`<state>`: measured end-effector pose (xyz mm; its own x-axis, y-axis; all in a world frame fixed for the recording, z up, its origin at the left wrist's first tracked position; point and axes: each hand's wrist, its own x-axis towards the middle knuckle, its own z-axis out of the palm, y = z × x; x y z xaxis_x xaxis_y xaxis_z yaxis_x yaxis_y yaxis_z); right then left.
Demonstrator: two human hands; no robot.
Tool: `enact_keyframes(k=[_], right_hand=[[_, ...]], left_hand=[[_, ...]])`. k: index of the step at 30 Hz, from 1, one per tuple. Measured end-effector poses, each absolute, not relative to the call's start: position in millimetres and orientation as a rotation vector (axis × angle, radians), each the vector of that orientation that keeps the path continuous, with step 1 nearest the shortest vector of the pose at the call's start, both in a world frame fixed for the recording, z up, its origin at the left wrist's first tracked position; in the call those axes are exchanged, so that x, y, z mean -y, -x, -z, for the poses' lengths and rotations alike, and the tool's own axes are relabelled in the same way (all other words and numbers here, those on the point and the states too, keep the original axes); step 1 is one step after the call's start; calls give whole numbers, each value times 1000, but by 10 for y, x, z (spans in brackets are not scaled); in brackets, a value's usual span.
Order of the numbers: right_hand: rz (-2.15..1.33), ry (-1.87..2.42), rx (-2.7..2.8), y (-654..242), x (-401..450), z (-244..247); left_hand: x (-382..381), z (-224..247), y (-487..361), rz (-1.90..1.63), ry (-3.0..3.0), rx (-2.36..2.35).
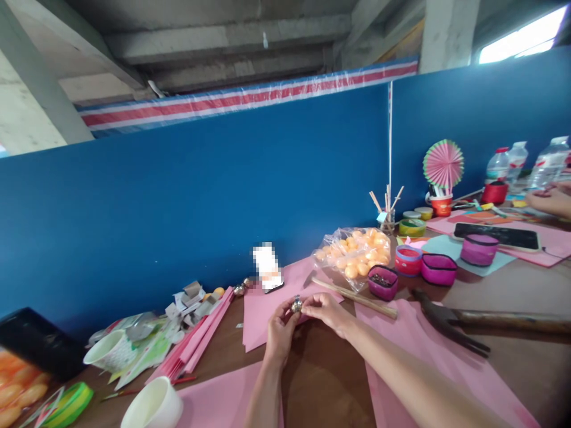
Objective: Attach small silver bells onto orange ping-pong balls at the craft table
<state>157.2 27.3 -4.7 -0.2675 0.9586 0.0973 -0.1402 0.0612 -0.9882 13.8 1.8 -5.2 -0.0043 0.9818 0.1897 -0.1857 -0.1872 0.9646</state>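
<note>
Between the fingertips of my left hand [282, 333] is a small shiny gold-coloured ball [297, 305], held upright over the brown table. The fingers of my right hand [328, 312] are pinched together at the ball's right side; whether they grip a small part of it is too small to tell. Both hands are above the edge of pink paper sheets [259, 321]. Behind them a wooden-handled tool [357, 296] lies across the paper. More shiny balls [239, 290] sit at the back, left of a blurred-out phone [267, 270].
A claw hammer [450, 318] lies at the right near purple containers [438, 269]. A bag of orange balls [357, 249] rests at the back by the blue partition [223, 196]. White cup [154, 405] at front left. Another person's hand [553, 199] shows at far right.
</note>
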Motion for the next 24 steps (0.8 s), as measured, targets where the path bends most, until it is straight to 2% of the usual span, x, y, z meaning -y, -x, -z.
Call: enact_keyframes(k=[24], right_hand=[[-1296, 857, 1475, -1561, -267, 50]], left_hand=[[-39, 88, -145, -1455, -1133, -1029]])
